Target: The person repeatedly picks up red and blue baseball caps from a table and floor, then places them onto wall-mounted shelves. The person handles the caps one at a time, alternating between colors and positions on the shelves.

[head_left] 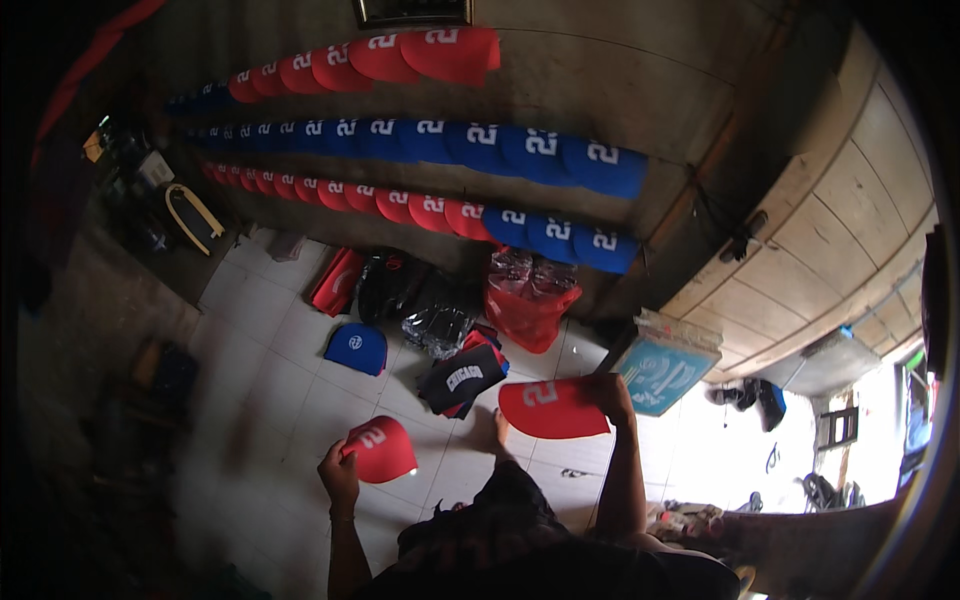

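Observation:
My left hand [340, 474] pinches the edge of a red fabric panel [386, 453] with a rounded side and a white print. Farther right, my right hand [616, 400] grips the right end of another red fabric panel [553, 408], also printed in white. Both panels are held up above the floor, apart from each other. Beyond them, on the tiles, lies a stack of dark, red and blue printed panels [463, 377]. A blue panel [355, 348] with a white emblem rests left of that stack, on top of something red.
Overlapping red panels [340, 68] and blue panels [480, 145] hang in rows along the wall. Black plastic bags [440, 312] and a red plastic bag [530, 305] sit below. A teal board [664, 376] leans at right. My bare foot [501, 428] stands on the white tiled floor [280, 400].

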